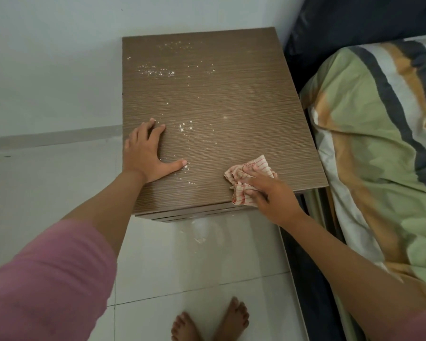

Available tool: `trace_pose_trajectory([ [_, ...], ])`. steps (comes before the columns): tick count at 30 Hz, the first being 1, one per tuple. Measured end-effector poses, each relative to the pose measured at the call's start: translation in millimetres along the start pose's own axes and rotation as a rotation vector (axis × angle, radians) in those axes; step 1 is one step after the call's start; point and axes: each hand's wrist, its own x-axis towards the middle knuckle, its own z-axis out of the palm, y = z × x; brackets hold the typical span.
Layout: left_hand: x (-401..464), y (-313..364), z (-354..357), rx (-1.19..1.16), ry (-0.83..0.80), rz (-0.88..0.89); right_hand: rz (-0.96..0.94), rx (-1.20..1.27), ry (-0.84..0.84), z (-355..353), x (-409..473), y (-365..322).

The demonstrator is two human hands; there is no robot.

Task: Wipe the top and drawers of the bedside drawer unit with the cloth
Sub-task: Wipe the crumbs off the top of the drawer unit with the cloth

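The bedside drawer unit (231, 94) has a brown wood-grain top, seen from above, with white powder specks scattered over it. My left hand (145, 156) lies flat, fingers spread, on the near left part of the top. My right hand (271, 195) presses a crumpled white cloth with red stripes (246, 175) against the near right corner of the top. Only the upper edges of the drawer fronts (190, 216) show below the front edge.
A bed with a green, orange and grey striped cover (379, 156) stands close against the unit's right side. White walls (47, 70) run behind and to the left. White powder lies on the tiled floor (199, 237) in front. My bare feet (209, 323) stand below.
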Motion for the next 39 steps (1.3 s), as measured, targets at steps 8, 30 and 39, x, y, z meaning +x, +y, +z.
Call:
trace_pose_trajectory([
  [8,-0.5,5.1,-9.2,0.056,-0.165,-0.002,0.127,0.04,-0.299,-38.5,-13.1,-37.9],
  [30,126.2,-11.0,-20.9,0.07,-0.13,0.005,0.164,0.079,0.241,-84.4,264.7,-36.4],
  [39,132.4,-13.0,-11.9,0.072,-0.113,-0.039,0.154,-0.04,0.22,-73.8,363.6,17.4],
])
